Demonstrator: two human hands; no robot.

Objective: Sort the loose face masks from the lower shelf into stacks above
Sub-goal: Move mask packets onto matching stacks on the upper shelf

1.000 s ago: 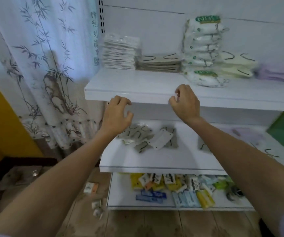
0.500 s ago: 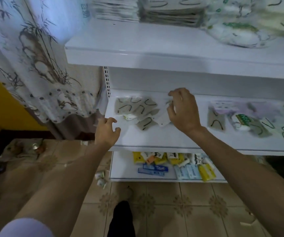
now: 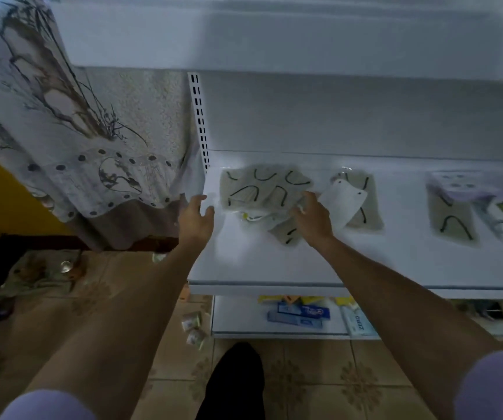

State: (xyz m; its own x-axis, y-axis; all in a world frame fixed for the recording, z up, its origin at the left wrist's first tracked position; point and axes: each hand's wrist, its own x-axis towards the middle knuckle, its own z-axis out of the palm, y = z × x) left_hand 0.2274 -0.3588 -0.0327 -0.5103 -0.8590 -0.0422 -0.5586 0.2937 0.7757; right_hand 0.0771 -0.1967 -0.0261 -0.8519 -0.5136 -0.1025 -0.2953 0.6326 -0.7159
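At the left edge of the white lower shelf (image 3: 259,262) the left hand (image 3: 197,218) is hovering, fingers (image 3: 197,200) loosely spread, just beside the heap of beige, black-looped face masks (image 3: 259,189), on which the right hand (image 3: 312,219) is resting, fingers bent, its grip impossible to tell.

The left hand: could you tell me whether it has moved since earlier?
Yes: the left hand dropped from the upper shelf edge to the left end of the white lower shelf, beside the beige face masks.
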